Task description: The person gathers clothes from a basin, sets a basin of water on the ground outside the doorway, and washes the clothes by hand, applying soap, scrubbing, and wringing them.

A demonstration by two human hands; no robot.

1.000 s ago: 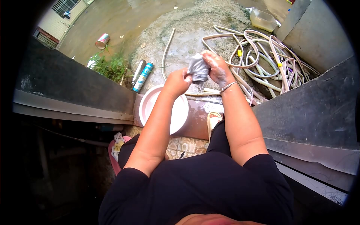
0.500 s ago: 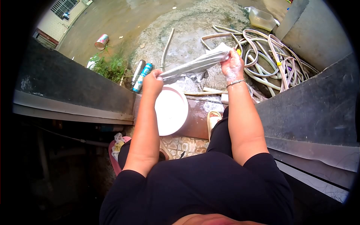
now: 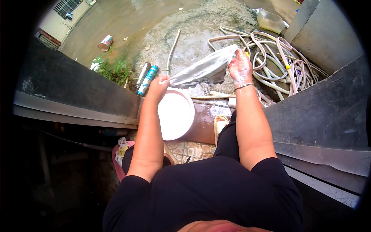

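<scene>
A wet white cloth (image 3: 206,68) is stretched out between my two hands, above the wet ground. My left hand (image 3: 157,88) is closed around its near left end. At the far right end, my right hand (image 3: 240,69) grips the cloth's corner, with soap suds on the palm and wrist. Below the left hand stands a round white basin (image 3: 176,116), partly covered by my left forearm. Its inside looks white and sudsy, though glare makes this hard to tell.
Coiled hoses (image 3: 276,62) lie to the right. A clear plastic tub (image 3: 269,21) sits behind them. Two cans, one a blue can (image 3: 147,80), lie left by green weeds (image 3: 116,69). A pink tub (image 3: 119,158) with cloths is near my left leg. Dark walls (image 3: 320,104) flank both sides.
The cloth has opened from a narrow twisted strip into a wider, flatter spread. Both hands keep nearly the same places, still holding its ends.
</scene>
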